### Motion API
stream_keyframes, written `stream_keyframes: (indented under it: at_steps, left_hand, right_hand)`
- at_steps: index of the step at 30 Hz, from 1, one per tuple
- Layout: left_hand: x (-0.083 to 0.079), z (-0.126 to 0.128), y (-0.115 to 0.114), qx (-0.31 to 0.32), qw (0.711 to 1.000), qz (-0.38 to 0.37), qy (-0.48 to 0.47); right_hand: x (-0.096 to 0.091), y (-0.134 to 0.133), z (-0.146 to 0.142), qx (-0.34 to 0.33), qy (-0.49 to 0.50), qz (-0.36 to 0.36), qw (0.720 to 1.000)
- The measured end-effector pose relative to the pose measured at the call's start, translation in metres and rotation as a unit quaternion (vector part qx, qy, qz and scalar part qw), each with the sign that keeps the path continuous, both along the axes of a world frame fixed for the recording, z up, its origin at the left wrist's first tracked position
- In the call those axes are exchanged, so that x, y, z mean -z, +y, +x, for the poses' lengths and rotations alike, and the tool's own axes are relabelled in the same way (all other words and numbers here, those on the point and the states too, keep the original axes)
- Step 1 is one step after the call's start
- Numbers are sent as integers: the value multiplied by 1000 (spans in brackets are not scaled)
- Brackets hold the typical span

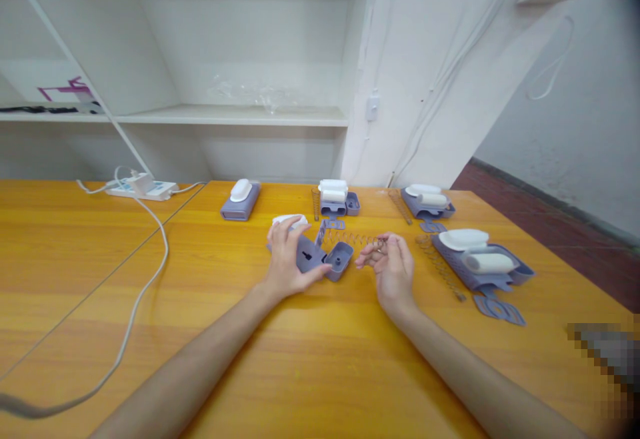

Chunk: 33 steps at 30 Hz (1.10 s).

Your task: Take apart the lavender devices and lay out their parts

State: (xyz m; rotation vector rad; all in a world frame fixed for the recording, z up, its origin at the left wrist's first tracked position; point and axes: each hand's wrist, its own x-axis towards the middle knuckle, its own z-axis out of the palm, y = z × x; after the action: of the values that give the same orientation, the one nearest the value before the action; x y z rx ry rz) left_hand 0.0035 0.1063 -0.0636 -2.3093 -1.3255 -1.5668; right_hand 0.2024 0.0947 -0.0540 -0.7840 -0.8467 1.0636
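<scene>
A pale cable [164, 242] curves along the left side of the wooden table [210, 359] from the near left edge to a white power strip [163, 190] at the far left, where a plug-in adapter [141, 184] sits. Behind stands a white shelf unit [240, 119], with crumpled clear plastic [270, 96] on a shelf.

Right of the strip, at the far edge, lies a closed purple-grey case [242, 202] topped by a white rounded piece [241, 190].

In the middle, the left hand [287, 262] arches over an open purple-grey case [311, 257], fingers parted and curved, their tips at a white lid-like piece [290, 220] on its far side. The thumb touches a small purple-grey tray [339, 261] at the case's right; whether the fingers grip firmly, I cannot tell. Beyond it are another case set [334, 200], a short spring [316, 204] and a flat slotted plate [333, 224].

A thin coil spring [356, 239] stretches rightward from beside the open case to the right hand [393, 269], whose thumb and forefinger are pinched together on its right end, the other fingers loosely curled.

To the right sit two more sets: a far purple-grey case [435, 213] with a spring [400, 206] to its left, and a nearer, larger-looking one [480, 282] bearing a white cylinder [487, 264], with a spring [445, 272] to its left and a slotted plate [500, 309] in front.
</scene>
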Motion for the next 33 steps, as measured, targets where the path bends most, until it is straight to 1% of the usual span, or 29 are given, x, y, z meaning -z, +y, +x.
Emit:
stream_keyframes:
  at_steps: [1,3,9,11,14,16,18,21,24,27,30,33]
  left_hand:
    - [-1,1,-2,24,999,10,31]
    - [0,2,-3,46,997,20,65]
    - [8,0,5,95,993,18,70]
    - [10,-2,6,102,992,23,71]
    - [12,-2,7,111,990,32,76]
    - [13,-2,8,114,991,32,69]
    - [14,-2,7,122,990,30,57]
    - [16,-1,6,153,987,34,44]
    - [18,-1,4,174,983,42,41]
    - [17,-1,2,171,983,41,48]
    - [16,-1,2,165,985,31,44]
    - [17,0,1,162,987,12,15]
  right_hand:
    - [0,0,0,-11,11,-8,1000]
    - [0,1,0,-34,27,-27,999]
    - [-3,0,-3,-69,54,-66,994]
    - [-6,-2,-6,-112,54,-91,988]
    - [-7,-7,-12,-212,17,-131,968]
    - [-7,-9,-15,-247,-5,-140,959]
    - [-7,-9,-15,-246,-9,-133,960]
    - [-6,-6,-12,-220,-3,-120,968]
    - [-5,-5,-10,-222,-10,-112,969]
    - [-3,-6,-10,-233,-31,-83,968]
    - [-1,-6,-10,-221,-63,-43,972]
    - [-2,-7,-10,-206,-94,-9,974]
